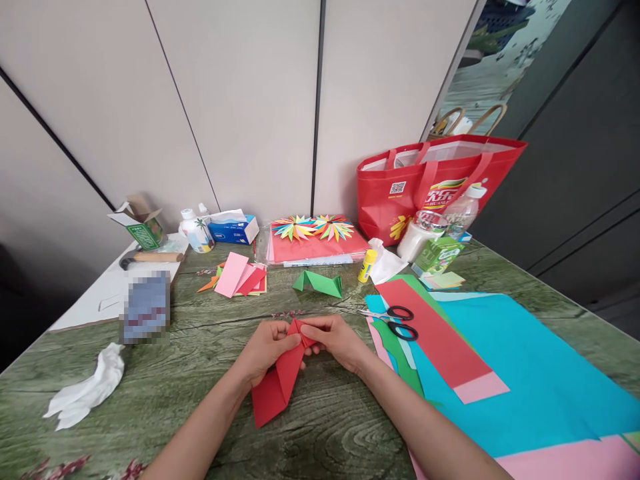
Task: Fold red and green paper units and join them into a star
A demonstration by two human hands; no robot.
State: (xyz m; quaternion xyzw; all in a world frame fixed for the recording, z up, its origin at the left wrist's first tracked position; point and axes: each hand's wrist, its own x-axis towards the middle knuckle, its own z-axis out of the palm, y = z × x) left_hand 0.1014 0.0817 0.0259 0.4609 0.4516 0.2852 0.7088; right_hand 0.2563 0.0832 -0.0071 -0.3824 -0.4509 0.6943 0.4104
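Observation:
A folded strip of red paper is held between both hands, just above the near middle of the table. My left hand grips it from the left, thumb on top and fingers underneath. Closed on its upper end is my right hand, whose thumb presses near the pointed, creased tip. The lower end of the strip opens out toward me, with a diagonal fold across it. Beyond the hands lies a folded green paper piece. Black-handled scissors rest on coloured sheets to the right.
Blue sheets and a red strip spread over the right side. A yellow glue stick, paper stars and a red bag stand or lie behind. Crumpled tissue and a hammer are at left.

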